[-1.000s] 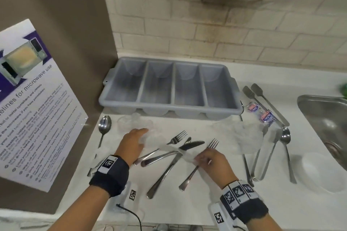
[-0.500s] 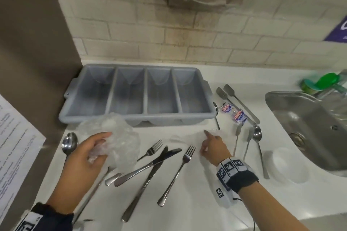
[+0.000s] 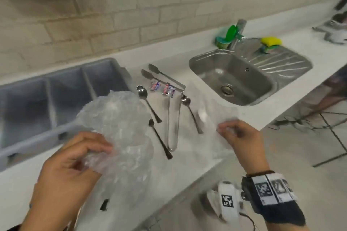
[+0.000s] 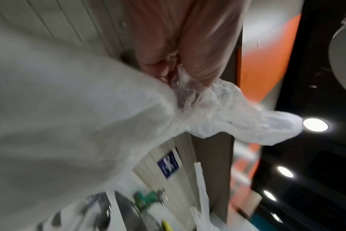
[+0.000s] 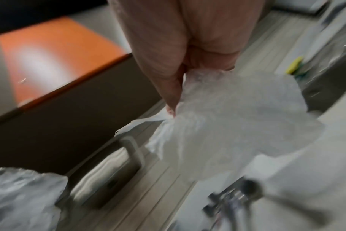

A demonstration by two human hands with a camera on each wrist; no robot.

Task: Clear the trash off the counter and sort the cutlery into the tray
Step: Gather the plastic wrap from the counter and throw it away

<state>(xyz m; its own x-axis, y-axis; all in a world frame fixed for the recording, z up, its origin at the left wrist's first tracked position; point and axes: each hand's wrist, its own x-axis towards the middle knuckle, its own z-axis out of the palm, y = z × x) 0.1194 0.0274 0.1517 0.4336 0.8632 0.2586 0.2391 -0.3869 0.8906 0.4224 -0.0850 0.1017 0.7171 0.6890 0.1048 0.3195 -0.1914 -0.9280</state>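
My left hand (image 3: 93,155) grips a crumpled clear plastic bag (image 3: 116,127), held up above the counter's front; in the left wrist view my left hand (image 4: 174,75) pinches its gathered neck (image 4: 207,109). My right hand (image 3: 229,131) holds a second clear plastic piece (image 3: 216,116) over the counter edge, and the right wrist view shows my right hand (image 5: 198,78) with fingers curled round this plastic (image 5: 227,117). The grey cutlery tray (image 3: 62,131) sits at the left. Spoons (image 3: 148,103), tongs (image 3: 171,123), two knives (image 3: 163,76) and candy wrappers (image 3: 161,88) lie on the counter between.
A steel sink (image 3: 234,80) is set into the counter to the right, with a yellow sponge (image 3: 271,42) and a green brush (image 3: 230,35) behind it. The counter's front edge (image 3: 206,167) runs diagonally under my right hand. A tiled wall is behind.
The view has swung right toward the sink. My left hand lifted its plastic bag higher off the counter. My right hand took hold of the second plastic piece and raised it.
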